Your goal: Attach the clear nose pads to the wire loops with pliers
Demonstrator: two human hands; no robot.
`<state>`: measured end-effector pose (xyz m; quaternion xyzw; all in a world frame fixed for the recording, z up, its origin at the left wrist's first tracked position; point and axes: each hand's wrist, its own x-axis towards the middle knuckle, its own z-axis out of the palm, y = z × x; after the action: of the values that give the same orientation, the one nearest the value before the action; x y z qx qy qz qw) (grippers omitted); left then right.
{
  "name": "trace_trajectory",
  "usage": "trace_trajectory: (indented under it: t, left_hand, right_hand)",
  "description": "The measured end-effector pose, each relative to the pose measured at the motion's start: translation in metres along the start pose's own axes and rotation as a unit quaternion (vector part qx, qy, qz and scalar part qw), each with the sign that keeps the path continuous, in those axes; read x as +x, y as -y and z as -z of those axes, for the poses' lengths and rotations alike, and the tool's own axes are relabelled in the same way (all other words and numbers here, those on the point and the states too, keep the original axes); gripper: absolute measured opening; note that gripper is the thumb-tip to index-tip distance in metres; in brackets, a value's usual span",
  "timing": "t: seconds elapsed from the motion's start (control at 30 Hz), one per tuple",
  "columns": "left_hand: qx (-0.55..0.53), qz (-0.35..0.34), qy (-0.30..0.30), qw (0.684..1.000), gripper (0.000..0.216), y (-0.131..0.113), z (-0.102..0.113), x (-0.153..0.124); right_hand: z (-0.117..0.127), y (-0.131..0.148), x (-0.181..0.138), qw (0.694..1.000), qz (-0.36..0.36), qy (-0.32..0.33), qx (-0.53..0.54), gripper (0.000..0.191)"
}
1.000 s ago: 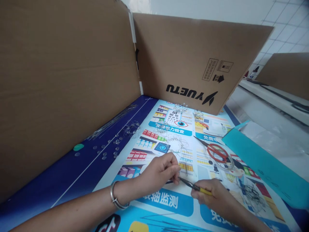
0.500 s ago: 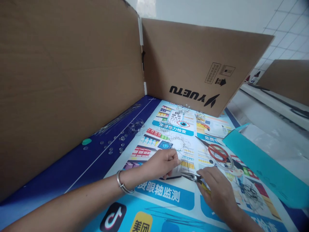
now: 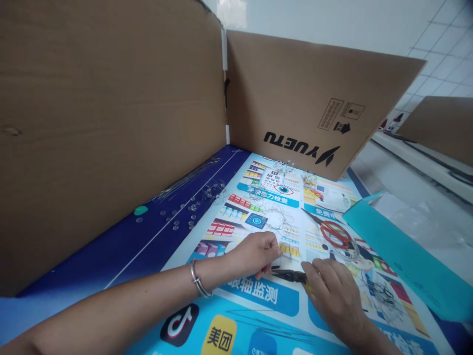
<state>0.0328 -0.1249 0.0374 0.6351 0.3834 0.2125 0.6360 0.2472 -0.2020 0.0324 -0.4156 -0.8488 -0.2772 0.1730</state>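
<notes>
My left hand (image 3: 260, 251) is closed in a pinch over the printed sheet, with a bracelet on its wrist. Thin wire strands (image 3: 290, 249) stick out beside its fingers; part of what it grips is hidden. My right hand (image 3: 332, 291) is wrapped round the yellow handles of needle-nose pliers (image 3: 290, 275). Their dark jaws point left and reach just under my left fingertips. Just beyond my left hand lies a loop of wire with clear beads (image 3: 277, 219). Red-handled scissors (image 3: 334, 234) rest beyond my right hand, beside a coil of clear line (image 3: 351, 251).
Cardboard panels (image 3: 295, 93) stand at the left and back. Loose clear beads (image 3: 192, 209), a green lump (image 3: 141, 210) and straight wires (image 3: 188, 178) lie on the blue strip at left. A tangle of wire (image 3: 384, 296) and a turquoise box flap (image 3: 406, 261) are at right.
The pliers have moved left, so their jaws now reach my left fingers. The view has shifted slightly, and my left hand stays pinched.
</notes>
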Motion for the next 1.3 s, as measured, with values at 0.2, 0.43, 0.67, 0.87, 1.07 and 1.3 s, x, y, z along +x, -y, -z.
trace_trajectory:
  t: [0.2, 0.43, 0.67, 0.87, 1.07, 1.3]
  left_hand:
    - [0.003, 0.004, 0.002, 1.0, 0.029, -0.001, -0.001, 0.0]
    - [0.002, -0.001, 0.002, 1.0, 0.029, 0.004, 0.0, 0.002]
    - [0.011, 0.002, 0.006, 1.0, 0.028, 0.006, 0.0, 0.003]
    - [0.025, -0.006, 0.009, 1.0, 0.029, 0.008, -0.001, 0.002]
    - [0.058, -0.02, -0.008, 0.998, 0.028, 0.005, -0.001, 0.0]
    - [0.122, -0.054, -0.035, 0.99, 0.024, -0.002, -0.001, -0.004]
  right_hand:
    - [-0.001, -0.001, 0.0, 1.0, 0.011, 0.0, 0.004, 0.024]
    - [-0.001, 0.0, -0.002, 1.0, 0.013, 0.004, -0.012, 0.026]
    - [0.0, 0.0, -0.003, 1.0, 0.013, 0.004, -0.015, 0.025]
    - [0.003, 0.002, 0.0, 1.0, 0.015, 0.001, -0.017, 0.022]
    - [0.009, 0.004, 0.003, 1.0, 0.023, 0.003, -0.009, 0.021]
    - [0.012, 0.009, 0.005, 0.999, -0.006, 0.046, 0.023, 0.021]
